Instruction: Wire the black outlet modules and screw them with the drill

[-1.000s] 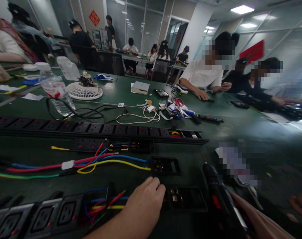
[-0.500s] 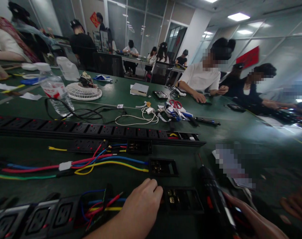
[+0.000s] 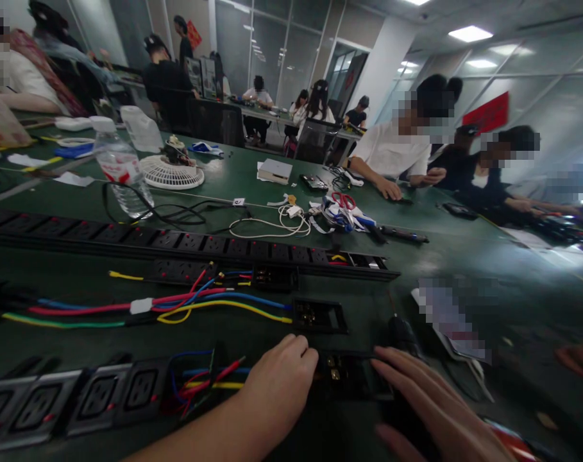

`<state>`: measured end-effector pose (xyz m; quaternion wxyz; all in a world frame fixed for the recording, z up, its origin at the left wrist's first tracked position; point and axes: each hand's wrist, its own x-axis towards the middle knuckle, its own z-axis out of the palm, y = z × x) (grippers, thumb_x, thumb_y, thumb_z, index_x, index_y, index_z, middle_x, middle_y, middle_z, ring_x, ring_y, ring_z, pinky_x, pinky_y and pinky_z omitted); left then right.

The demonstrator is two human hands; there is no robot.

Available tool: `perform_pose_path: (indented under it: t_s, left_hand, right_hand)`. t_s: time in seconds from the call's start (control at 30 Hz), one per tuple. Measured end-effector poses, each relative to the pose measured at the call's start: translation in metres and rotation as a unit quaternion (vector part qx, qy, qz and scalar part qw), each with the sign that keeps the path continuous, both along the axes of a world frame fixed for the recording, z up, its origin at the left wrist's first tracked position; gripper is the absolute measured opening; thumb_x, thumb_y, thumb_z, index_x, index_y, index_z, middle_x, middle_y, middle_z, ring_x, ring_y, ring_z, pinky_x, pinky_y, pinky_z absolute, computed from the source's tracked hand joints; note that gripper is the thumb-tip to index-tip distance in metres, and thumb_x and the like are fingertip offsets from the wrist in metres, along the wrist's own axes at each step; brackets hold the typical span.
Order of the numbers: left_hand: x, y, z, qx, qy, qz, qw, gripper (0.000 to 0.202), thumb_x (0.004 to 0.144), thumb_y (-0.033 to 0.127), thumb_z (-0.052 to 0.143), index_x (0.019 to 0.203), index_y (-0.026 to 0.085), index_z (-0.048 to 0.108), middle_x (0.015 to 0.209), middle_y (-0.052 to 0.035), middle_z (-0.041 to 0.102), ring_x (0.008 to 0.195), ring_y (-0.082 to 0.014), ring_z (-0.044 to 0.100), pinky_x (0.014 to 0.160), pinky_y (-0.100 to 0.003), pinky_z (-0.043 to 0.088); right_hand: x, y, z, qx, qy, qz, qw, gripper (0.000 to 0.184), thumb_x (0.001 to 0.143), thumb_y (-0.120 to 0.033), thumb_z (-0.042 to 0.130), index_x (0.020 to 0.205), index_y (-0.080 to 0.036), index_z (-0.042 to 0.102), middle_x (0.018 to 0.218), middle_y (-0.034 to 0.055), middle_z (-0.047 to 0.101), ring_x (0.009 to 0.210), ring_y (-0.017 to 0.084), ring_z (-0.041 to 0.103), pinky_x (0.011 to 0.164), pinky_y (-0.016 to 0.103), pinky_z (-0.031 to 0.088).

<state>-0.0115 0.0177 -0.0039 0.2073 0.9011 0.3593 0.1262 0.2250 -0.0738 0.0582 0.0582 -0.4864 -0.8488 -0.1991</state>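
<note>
My left hand [image 3: 278,384] lies at the near edge of the green table [image 3: 464,250], fingers curled, with its fingertips against the left end of a black socket module [image 3: 351,375] showing brass contacts. My right hand [image 3: 433,410] reaches in from the lower right with fingers stretched flat over the module's right end. From behind its fingers the dark tip of an electric screwdriver [image 3: 401,330] pokes out, and I see no grip on it. Left of my left hand, red, blue and yellow wires [image 3: 209,378] run into a row of grey-framed sockets [image 3: 79,401].
A second open module [image 3: 320,316] and coloured wires [image 3: 176,305] lie in front of a long black power strip [image 3: 199,247]. Beyond are a water bottle [image 3: 122,173], white fan [image 3: 172,172], white cable [image 3: 272,224] and scissors [image 3: 342,200]. Co-workers [image 3: 392,154] sit right; another hand [image 3: 580,359] at the edge.
My right hand has let go of the electric screwdriver and moved left with fingers spread over the socket module. My left hand stays at the module's left end. The view shifted slightly.
</note>
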Motion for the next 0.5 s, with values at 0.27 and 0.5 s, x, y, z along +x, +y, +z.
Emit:
perform_pose_path:
  t_s: [0.27, 0.5]
  left_hand:
    - [-0.001, 0.0, -0.004, -0.029, -0.061, 0.025, 0.997, 0.019, 0.088, 0.01, 0.048, 0.102, 0.017, 0.061, 0.1, -0.0048, 0.062, 0.093, -0.0212, 0.056, 0.086, -0.033, 0.049]
    - [0.0, -0.003, -0.005, -0.005, -0.065, 0.034, 0.997, 0.011, 0.088, 0.018, 0.048, 0.092, 0.019, 0.058, 0.093, -0.0035, 0.061, 0.086, -0.0209, 0.057, 0.079, -0.033, 0.051]
  right_hand:
    - [-0.061, 0.041, -0.024, -0.026, 0.071, -0.024, 0.997, 0.107, 0.041, -0.026, 0.097, 0.131, -0.018, 0.039, 0.123, 0.0038, 0.036, 0.104, 0.016, 0.041, 0.078, 0.037, 0.053]
    - [-0.053, 0.037, -0.031, -0.023, 0.098, 0.012, 0.995, 0.043, 0.099, -0.047, 0.046, 0.127, -0.014, 0.042, 0.124, -0.0051, 0.037, 0.113, 0.005, 0.038, 0.09, 0.023, 0.04]
